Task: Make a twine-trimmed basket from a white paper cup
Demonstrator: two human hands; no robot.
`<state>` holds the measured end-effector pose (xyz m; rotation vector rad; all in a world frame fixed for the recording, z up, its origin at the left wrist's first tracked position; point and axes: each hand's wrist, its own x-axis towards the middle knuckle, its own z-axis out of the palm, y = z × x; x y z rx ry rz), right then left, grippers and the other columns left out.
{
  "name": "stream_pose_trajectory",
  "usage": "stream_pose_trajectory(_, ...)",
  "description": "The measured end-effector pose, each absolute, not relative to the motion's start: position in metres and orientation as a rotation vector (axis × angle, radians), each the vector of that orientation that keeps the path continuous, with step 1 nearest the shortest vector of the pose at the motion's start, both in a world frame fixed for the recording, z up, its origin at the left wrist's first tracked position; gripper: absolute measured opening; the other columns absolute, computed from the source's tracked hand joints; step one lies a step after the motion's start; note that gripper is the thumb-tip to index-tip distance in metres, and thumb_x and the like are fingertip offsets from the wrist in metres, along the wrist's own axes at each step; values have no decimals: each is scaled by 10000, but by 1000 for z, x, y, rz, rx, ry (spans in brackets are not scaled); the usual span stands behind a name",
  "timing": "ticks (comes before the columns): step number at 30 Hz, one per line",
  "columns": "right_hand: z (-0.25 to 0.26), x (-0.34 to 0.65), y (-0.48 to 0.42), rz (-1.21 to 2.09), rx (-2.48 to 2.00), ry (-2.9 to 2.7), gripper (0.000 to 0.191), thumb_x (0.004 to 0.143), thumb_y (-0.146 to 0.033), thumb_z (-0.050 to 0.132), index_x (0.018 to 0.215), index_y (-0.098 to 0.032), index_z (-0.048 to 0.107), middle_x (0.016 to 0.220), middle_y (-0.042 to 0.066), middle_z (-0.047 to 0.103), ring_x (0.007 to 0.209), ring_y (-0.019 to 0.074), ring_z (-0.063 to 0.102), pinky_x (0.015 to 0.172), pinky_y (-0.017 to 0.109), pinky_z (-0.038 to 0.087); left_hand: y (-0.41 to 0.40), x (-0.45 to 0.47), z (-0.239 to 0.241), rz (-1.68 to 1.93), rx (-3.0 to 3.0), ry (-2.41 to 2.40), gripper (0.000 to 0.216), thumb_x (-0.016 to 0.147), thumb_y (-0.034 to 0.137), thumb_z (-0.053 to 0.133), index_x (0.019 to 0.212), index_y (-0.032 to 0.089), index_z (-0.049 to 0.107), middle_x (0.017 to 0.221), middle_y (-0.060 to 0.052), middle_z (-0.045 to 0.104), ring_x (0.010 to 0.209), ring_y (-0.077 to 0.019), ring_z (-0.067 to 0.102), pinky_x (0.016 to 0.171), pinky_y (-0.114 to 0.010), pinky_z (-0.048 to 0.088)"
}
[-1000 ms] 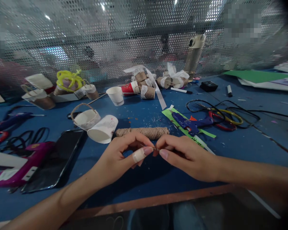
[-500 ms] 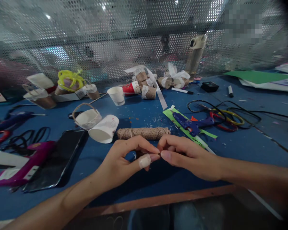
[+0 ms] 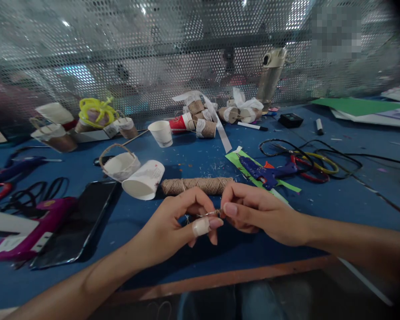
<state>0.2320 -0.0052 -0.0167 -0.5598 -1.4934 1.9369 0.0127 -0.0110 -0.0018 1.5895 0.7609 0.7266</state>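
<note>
The thin strand [image 3: 206,214] is above the tabletop [image 3: 150,271], on the near side of the twine spool [image 3: 196,186]. The right hand [image 3: 263,213] holds it pinched between thumb and index finger. The left hand's fingers are narrow around it; whether they press it, I cannot tell. I think a light, steady pinch and small movements are best here. The bandage [image 3: 201,226] on the left thumb may reduce feeling, so bare fingertips should guide.
</note>
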Motion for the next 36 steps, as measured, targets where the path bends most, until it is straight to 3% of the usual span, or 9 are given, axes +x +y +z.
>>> stream_pose_trajectory(6, -16, 234, -3, 1977, -578, -1434, 311, 966, -449, 627, 869, -196, 474, 588, -115, 374, 465, 39, 249, 422, 182, 170, -11, 9, 0, 747, 1750, 690, 193, 1026, 335, 564, 949, 181, 651, 735, -23, 728, 666, -134, 643, 630, -237, 499)
stream_pose_trajectory(12, -17, 235, -3, 1958, -506, -1438, 220, 964, -344, 662, 949, -190, 505, 581, -124, 398, 459, 37, 271, 417, 169, 204, -9, 10, 0, 702, 1830, 726, 253, 1050, 323, 515, 879, 178, 633, 735, -11, 713, 636, -116, 577, 606, -218, 467)
stream_pose_trajectory(28, -19, 235, -2, 1972, -538, -1416, 243, 961, -366, 654, 930, -195, 484, 586, -129, 392, 451, 33, 250, 411, 167, 188, -7, 12, 0, 625, 1913, 802, 274, 1045, 300, 509, 848, 176, 654, 714, 18, 673, 596, -90, 572, 574, -191, 454)
stream_pose_trajectory(33, -18, 232, -2, 1876, -541, -1502, 227, 936, -316, 707, 1055, -184, 567, 714, -55, 606, 463, 22, 338, 421, 170, 217, -7, 10, -2, 620, 1940, 780, 300, 1026, 296, 551, 764, 175, 633, 687, 33, 655, 606, -88, 559, 590, -189, 432)
stream_pose_trajectory(36, -18, 229, -2, 1835, -574, -1495, 201, 912, -313, 734, 993, -172, 617, 802, -8, 684, 477, 21, 398, 430, 178, 249, -6, 11, -2, 579, 1933, 794, 286, 1027, 278, 546, 781, 168, 640, 682, 34, 658, 610, -85, 568, 601, -187, 436)
